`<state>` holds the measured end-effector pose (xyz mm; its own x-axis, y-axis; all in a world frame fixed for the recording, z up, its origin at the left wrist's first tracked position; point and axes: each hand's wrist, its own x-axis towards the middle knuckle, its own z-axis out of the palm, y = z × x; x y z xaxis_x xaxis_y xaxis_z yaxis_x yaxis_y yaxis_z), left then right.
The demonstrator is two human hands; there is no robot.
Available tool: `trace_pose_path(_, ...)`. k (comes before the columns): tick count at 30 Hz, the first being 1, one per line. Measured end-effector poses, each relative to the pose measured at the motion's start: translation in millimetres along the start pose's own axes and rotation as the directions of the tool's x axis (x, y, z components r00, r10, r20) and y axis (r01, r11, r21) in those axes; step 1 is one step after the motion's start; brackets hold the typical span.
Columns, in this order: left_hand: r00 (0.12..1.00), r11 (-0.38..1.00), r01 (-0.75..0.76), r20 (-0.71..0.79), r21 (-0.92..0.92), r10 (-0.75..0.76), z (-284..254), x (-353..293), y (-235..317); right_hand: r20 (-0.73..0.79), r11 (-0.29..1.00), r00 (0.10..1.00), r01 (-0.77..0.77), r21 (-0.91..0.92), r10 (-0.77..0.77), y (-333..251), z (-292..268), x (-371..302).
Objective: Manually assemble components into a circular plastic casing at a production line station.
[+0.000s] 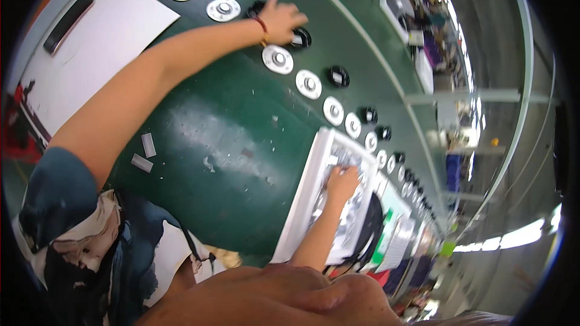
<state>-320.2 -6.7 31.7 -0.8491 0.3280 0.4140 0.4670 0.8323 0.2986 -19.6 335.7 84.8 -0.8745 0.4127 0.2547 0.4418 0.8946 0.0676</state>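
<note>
My left hand (281, 21) is stretched out over the row of parts, its fingers spread and slightly blurred. Right beside its fingers sits a black round part (301, 38); another black part (255, 8) shows partly behind the wrist. A white disc with a metal hub (278, 59) lies just below this hand. My right hand (342, 182) reaches into a white tray (305, 190) of shiny silvery pieces (345, 220). Its fingers are curled together, and what they pinch, if anything, is hidden.
More white discs (308, 84) and black parts (339, 76) line the green table (235, 127) into the distance. At the left, a dark oblong object (68, 24) rests on a white board (121, 9). Two small pale strips (142, 163) lie nearby. Beyond the tray are black cables (370, 229).
</note>
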Motion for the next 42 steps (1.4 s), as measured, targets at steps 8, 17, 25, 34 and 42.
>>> trace_pose_path(8,0.953,0.959,0.284,0.102,0.023,-0.285,39.6,18.1,-198.6,-0.112,0.909,0.991,0.118,0.401,-0.08,-15.7,6.5,21.9)
trace_pose_path(17,0.986,0.992,0.121,0.123,-0.024,-0.117,57.4,39.5,-207.6,-0.202,0.922,0.979,0.106,0.372,-0.031,2.1,-10.3,1.3)
trace_pose_path(25,0.989,0.957,0.141,0.007,-0.254,-0.144,-54.2,-32.4,-86.4,-0.123,0.68,0.977,0.21,0.702,-0.175,-105.3,-97.8,-55.8)
trace_pose_path(34,0.975,0.865,0.22,0.129,-0.451,-0.18,-119.9,-170.1,-40.9,0.06,0.255,0.568,0.271,0.928,-0.821,-249.7,-69.2,-145.1)
trace_pose_path(42,0.992,0.918,0.073,0.12,-0.389,-0.028,-143.4,-222.6,-50.2,0.006,0.516,0.707,0.511,0.687,-0.708,-222.5,-51.8,-95.1)
